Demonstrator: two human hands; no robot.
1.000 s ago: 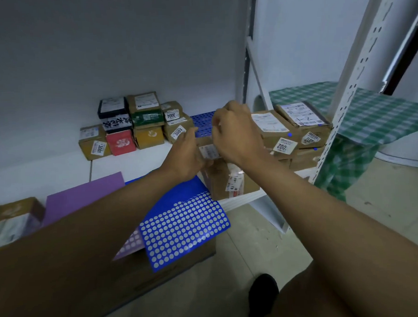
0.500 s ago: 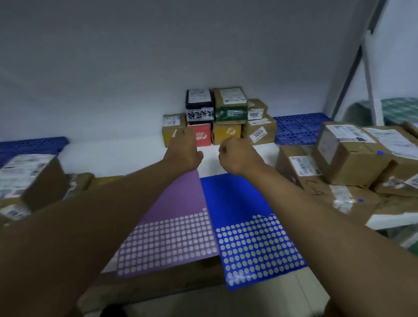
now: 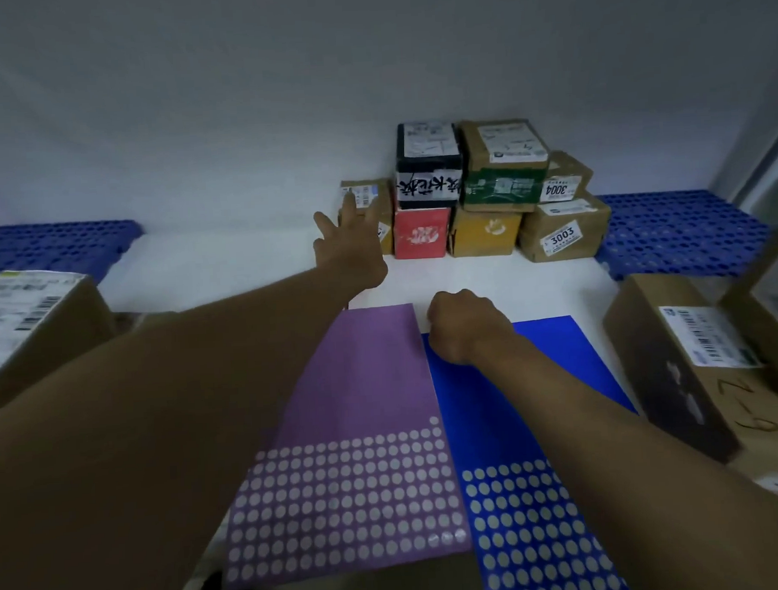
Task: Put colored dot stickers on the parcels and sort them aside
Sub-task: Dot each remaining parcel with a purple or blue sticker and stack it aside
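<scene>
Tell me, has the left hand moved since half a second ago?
Yes. The left hand has reached forward to the small brown parcel left of the red box.

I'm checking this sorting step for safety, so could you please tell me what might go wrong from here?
The left hand reaches with straight fingers to the small brown parcel beside the stacked parcels; a nudge could topple them. The purple sticker sheet and blue sticker sheet overhang the shelf's near edge, so the forearms could drag them off.

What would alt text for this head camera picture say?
A person's left hand reaches with straight fingers to a small brown cardboard parcel in a stack by the wall, while the right hand rests as a fist over purple and blue dot-sticker sheets.
</scene>
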